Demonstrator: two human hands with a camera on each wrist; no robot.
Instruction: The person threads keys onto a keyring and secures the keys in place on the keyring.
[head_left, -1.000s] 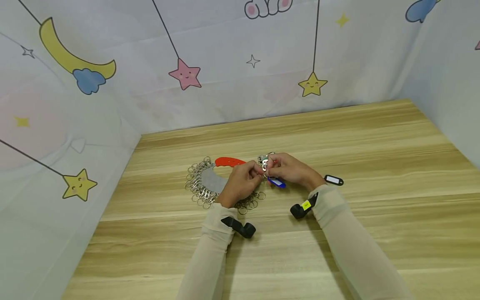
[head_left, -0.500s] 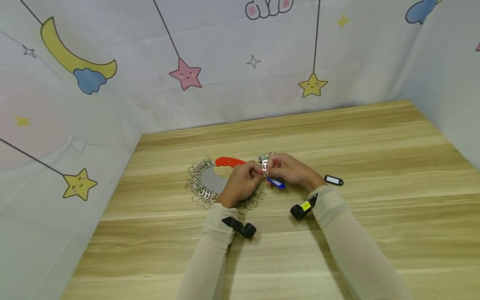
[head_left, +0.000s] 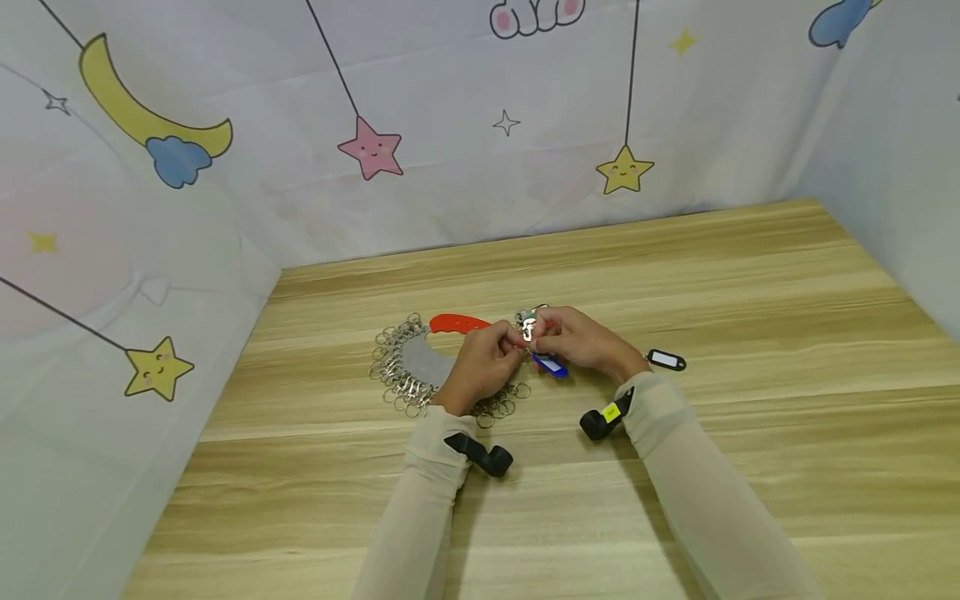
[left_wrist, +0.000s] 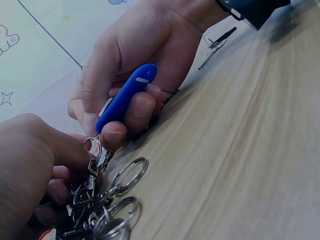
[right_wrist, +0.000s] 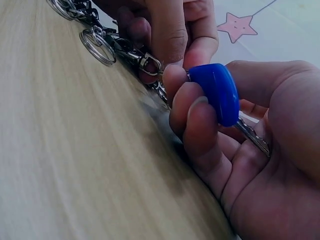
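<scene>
A grey curved metal plate (head_left: 426,362) with a red handle (head_left: 459,323) lies on the table, its edge hung with many key rings (left_wrist: 130,175) on swivel clasps. My left hand (head_left: 486,363) pinches one clasp (left_wrist: 92,170) and its ring (left_wrist: 93,145) at the plate's right end. Close against it, my right hand (head_left: 581,337) holds a blue key tag (right_wrist: 215,92) between curled fingers. A notched key (right_wrist: 254,137) sticks out from behind the tag towards the right palm. Fingertips of both hands meet at the ring; whether the tag is threaded on it is hidden.
A black key tag (head_left: 666,360) lies on the wooden table (head_left: 547,525), right of my right wrist. More metal pieces (head_left: 522,317) lie just behind the hands, partly covered. A printed cloth wall (head_left: 450,208) rises along the table's back edge.
The blue tag has shifted slightly left and its tilt has altered a little. The shiny metal piece at my right fingertips has turned slightly. Both arms stay almost where they were.
</scene>
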